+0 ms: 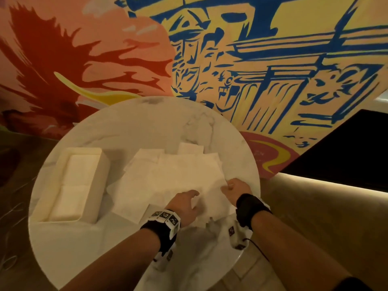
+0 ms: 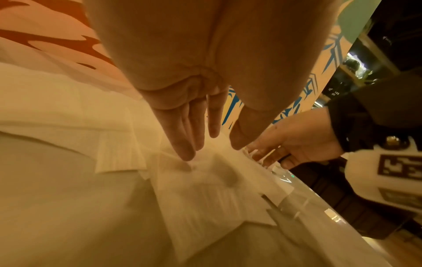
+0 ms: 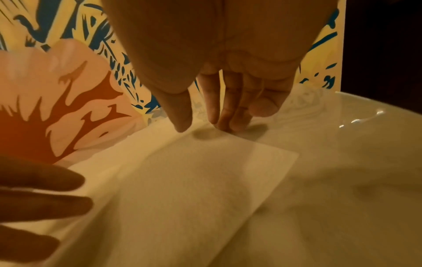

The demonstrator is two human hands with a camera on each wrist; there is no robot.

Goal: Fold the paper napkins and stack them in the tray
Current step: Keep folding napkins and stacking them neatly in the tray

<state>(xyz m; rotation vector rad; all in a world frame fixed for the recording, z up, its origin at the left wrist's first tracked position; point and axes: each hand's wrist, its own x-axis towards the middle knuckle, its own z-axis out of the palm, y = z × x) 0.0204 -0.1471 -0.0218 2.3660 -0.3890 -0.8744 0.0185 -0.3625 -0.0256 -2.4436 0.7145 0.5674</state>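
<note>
a round marble desk (image 1: 130,127) carries a loose spread of unfolded white paper napkins (image 1: 178,173) in its middle and, at its left side, a white rectangular tray (image 1: 95,177) with folded napkins (image 1: 73,185) lying flat inside it. both hands are at the near edge of the spread, well apart from the tray. the left hand (image 1: 185,203) lies palm down with its fingers straight and slightly spread, the fingertips (image 2: 186,153) pressing onto the top napkin (image 2: 205,180) near its near-left part; it grips nothing. the right hand (image 1: 235,189) is just to the right, at the napkin's far-right corner near the desk's right rim. in the right wrist view its fingers (image 3: 230,115) point straight down and touch the desk at the napkin's edge (image 3: 205,171), with the thumb (image 3: 180,115) hovering just above the paper; nothing is pinched between them, so this hand too is released. the top napkin lies flat between the two hands, overlapping other sheets beneath it.
</note>
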